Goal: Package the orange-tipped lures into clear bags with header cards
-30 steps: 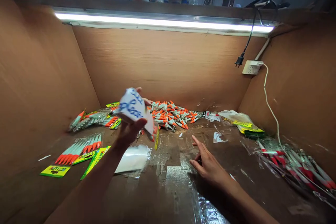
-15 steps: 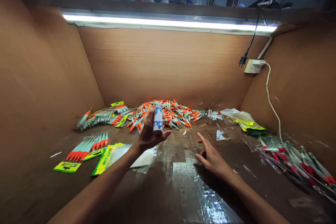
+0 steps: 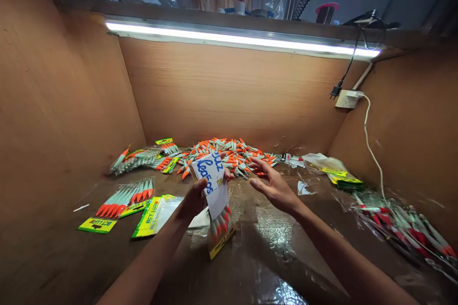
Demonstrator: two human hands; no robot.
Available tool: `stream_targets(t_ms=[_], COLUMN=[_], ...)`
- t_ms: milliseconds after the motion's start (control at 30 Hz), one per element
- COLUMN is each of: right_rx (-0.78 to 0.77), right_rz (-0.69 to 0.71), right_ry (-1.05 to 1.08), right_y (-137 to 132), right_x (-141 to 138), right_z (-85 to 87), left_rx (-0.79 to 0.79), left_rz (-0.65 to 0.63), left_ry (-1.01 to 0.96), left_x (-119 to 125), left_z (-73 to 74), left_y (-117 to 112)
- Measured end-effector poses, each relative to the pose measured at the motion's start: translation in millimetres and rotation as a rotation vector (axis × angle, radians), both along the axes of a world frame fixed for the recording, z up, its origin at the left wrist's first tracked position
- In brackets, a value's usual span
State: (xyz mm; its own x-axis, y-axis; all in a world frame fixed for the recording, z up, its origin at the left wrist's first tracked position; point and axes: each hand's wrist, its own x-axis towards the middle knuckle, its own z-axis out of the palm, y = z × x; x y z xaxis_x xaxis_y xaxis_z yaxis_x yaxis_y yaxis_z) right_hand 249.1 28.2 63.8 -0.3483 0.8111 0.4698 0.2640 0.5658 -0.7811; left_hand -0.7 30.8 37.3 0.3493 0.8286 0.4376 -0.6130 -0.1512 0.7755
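Observation:
My left hand (image 3: pixel 196 199) is closed around a white block with blue handwriting (image 3: pixel 208 171), held tilted above the table. A plain white piece (image 3: pixel 218 201) shows at its lower end. Directly below it is a clear packet of orange-tipped fishing lures (image 3: pixel 221 224) with a yellow header; whether the hand also holds this packet I cannot tell. My right hand (image 3: pixel 275 189) is open and holds nothing, fingers spread just right of the block. Behind both hands lies a heap of loose orange and pale fishing lures (image 3: pixel 243 157).
Left are filled lure packets (image 3: pixel 123 198) and flat yellow-headed bags (image 3: pixel 146 219); more bagged lures (image 3: pixel 138 164) lie behind. At right are red and white lures (image 3: pixel 411 228), bags (image 3: pixel 341 178) and a white cable (image 3: pixel 370 143). Wooden walls enclose the table, with a lamp (image 3: pixel 243 40) above.
My left hand has turned the white block so its written face shows, and a lure packet now appears below it. My right hand has moved slightly up. The view has shifted a little.

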Motion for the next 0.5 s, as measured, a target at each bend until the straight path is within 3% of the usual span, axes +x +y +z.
stream_targets(t_ms=[133, 267, 500], right_rx=[-0.004, -0.287, -0.295], right_rz=[0.195, 0.388, 0.364], right_ry=[0.054, 0.056, 0.243], right_y=[24, 43, 56], right_x=[-42, -65, -69], right_z=[26.7, 29.4, 18.0], left_rx=[-0.080, -0.103, -0.205], left_rz=[-0.158, -0.175, -0.153], left_ry=[0.075, 0.102, 0.011], left_x=[-1, -4, 3], left_z=[-22.3, -33.0, -30.9], left_y=[3, 2, 3])
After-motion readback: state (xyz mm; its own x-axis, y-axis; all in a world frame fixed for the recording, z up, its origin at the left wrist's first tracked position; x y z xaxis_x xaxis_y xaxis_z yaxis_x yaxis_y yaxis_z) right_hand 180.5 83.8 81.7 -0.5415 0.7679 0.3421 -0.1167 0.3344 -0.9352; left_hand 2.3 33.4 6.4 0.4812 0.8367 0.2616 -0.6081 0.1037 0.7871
